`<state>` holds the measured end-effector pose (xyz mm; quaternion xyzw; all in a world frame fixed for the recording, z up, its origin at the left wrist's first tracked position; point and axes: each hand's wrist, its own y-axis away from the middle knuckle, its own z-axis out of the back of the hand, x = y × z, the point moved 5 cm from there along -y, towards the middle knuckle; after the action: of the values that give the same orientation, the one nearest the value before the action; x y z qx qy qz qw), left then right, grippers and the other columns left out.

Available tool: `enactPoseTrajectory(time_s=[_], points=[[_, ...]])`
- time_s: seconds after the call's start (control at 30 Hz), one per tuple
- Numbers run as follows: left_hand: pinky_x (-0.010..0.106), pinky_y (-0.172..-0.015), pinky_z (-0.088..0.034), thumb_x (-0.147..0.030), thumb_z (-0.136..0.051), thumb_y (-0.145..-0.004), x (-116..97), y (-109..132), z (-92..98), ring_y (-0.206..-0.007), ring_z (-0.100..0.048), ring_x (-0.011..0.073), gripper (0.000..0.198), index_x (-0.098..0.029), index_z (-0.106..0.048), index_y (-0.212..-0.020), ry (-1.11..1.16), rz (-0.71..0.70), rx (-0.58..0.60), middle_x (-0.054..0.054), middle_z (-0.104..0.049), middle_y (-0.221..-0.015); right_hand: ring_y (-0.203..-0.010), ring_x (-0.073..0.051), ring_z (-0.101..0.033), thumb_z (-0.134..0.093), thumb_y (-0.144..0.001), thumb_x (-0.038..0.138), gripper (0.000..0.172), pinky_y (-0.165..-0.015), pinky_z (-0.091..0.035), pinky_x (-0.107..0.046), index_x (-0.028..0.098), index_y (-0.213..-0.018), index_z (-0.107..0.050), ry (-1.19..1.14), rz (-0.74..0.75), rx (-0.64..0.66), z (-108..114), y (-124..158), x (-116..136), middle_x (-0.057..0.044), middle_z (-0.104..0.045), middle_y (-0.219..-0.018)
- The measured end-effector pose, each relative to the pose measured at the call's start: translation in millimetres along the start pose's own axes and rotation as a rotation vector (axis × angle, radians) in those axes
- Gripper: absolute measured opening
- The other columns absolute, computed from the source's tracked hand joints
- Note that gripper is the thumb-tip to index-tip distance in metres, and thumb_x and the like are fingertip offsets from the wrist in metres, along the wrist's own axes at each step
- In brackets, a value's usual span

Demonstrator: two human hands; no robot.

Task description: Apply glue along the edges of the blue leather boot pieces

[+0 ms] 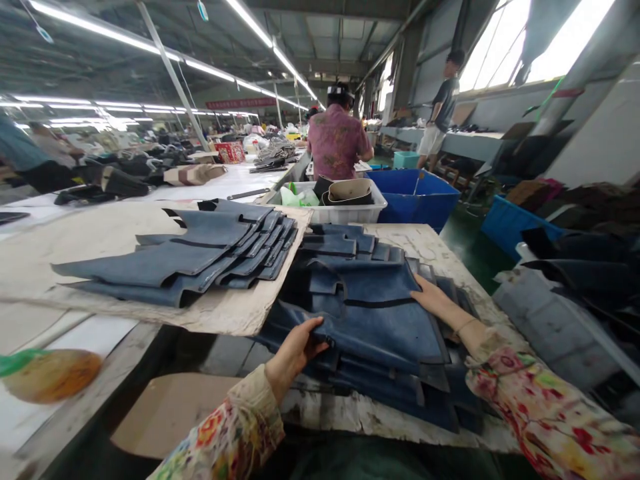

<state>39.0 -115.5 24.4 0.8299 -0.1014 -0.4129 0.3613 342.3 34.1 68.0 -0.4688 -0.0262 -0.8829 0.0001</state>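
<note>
A dark blue leather-like panel with a black strip across it lies over a pile of similar panels in front of me. My left hand pinches its near left edge, thumb on top and fingers curled underneath. At its right edge is my right hand, the thumb on top and the other fingers mostly hidden beneath. Overlapping dark blue panels lie behind and under the held one. On the left, another fanned stack of blue panels rests on a pale board.
A white bin and a blue bin stand beyond the table. Grey crates with dark pieces are at right. An orange-brown bundle with green plastic lies left. A person in a pink shirt sits ahead; another stands farther right.
</note>
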Motion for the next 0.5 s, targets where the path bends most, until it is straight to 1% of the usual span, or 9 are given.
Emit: enactPoseTrajectory(time_s=[0.07,0.1,0.2,0.27,0.37,0.43,0.5], points=[[0.022,-0.04,-0.05,-0.01,-0.059,-0.078,-2,2,0.4,-0.048,-0.059,0.0125,0.021,-0.012,-0.06,-0.099,-0.003,-0.013,-0.015,0.003,-0.064,-0.068,-0.11,-0.024,-0.058,-0.053,-0.069,0.013,0.045,-0.101,-0.04,-0.038,0.014,-0.113,-0.064,0.014,0.068,-0.064,9,-2,10,-0.008,-0.067,-0.111],[0.021,-0.041,-0.05,-0.008,-0.056,-0.079,-4,4,1.8,-0.048,-0.059,0.0116,0.022,-0.013,-0.059,-0.101,0.001,-0.021,-0.025,0.002,-0.063,-0.068,-0.109,-0.024,-0.059,-0.053,-0.071,0.016,0.042,-0.1,-0.04,-0.039,0.015,-0.111,-0.065,-0.03,0.071,-0.077,12,-1,14,-0.007,-0.067,-0.111],[0.02,-0.045,-0.052,-0.005,-0.049,-0.082,-9,8,8.4,-0.049,-0.058,0.0091,0.024,-0.014,-0.057,-0.103,0.026,-0.047,-0.039,0.0,-0.062,-0.069,-0.094,-0.023,-0.065,-0.051,-0.076,0.027,0.038,-0.089,-0.049,-0.038,0.016,-0.11,-0.065,-0.255,0.059,-0.091,15,1,28,-0.006,-0.071,-0.101],[0.019,-0.049,-0.053,-0.005,-0.047,-0.084,-14,9,13.8,-0.051,-0.058,0.0083,0.022,-0.014,-0.057,-0.101,0.034,-0.072,-0.048,0.001,-0.061,-0.071,-0.09,-0.022,-0.065,-0.053,-0.075,0.03,0.038,-0.086,-0.05,-0.037,0.017,-0.107,-0.066,-0.352,0.075,-0.145,15,1,37,-0.005,-0.072,-0.096],[0.018,-0.051,-0.053,-0.005,-0.046,-0.084,-22,3,23.4,-0.054,-0.059,0.0081,0.02,-0.013,-0.057,-0.098,0.019,-0.134,-0.082,0.002,-0.062,-0.074,-0.091,-0.022,-0.065,-0.055,-0.073,0.031,0.034,-0.087,-0.049,-0.036,0.017,-0.101,-0.068,-0.386,0.107,-0.184,5,-5,51,-0.004,-0.072,-0.09],[0.019,-0.054,-0.053,-0.005,-0.046,-0.084,-30,-4,32.0,-0.06,-0.061,0.0096,0.02,-0.014,-0.057,-0.098,-0.019,-0.205,-0.111,0.003,-0.062,-0.076,-0.091,-0.021,-0.064,-0.053,-0.073,0.031,0.033,-0.086,-0.049,-0.035,0.017,-0.099,-0.068,-0.422,0.117,-0.167,-9,-12,58,-0.003,-0.072,-0.088],[0.021,-0.062,-0.055,-0.008,-0.044,-0.085,-42,-9,43.5,-0.071,-0.064,0.0123,0.022,-0.015,-0.058,-0.101,-0.078,-0.311,-0.139,0.005,-0.063,-0.08,-0.093,-0.021,-0.063,-0.051,-0.073,0.029,0.033,-0.088,-0.048,-0.035,0.016,-0.098,-0.068,-0.463,0.126,-0.168,-27,-18,65,-0.003,-0.072,-0.088]])
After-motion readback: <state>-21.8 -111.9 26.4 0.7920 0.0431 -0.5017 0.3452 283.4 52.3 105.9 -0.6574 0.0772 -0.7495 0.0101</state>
